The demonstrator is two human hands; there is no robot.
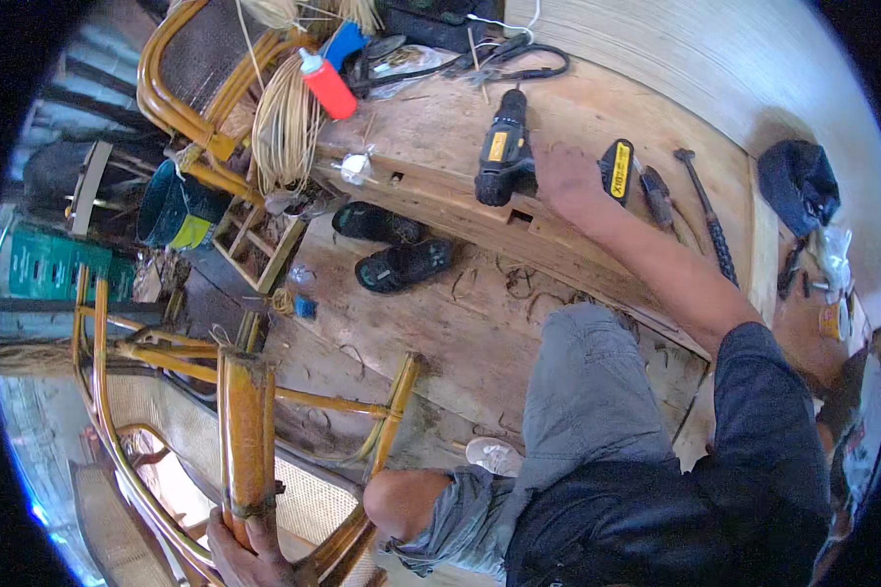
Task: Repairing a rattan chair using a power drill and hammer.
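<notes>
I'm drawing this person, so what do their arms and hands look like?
The right arm has a short, dark sleeve and a bare forearm. The right hand wears no glove, and I see no watch. The left hand has no glove either; its sleeve isn't showing.

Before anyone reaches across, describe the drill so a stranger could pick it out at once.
Start at the wooden bench, then find the right hand over it. The drill sits in that hand's grip, its nose pointing toward the picture's upper edge. Its bulky black body with a yellow panel sets it apart from the long, thin dark tool farther right.
</notes>
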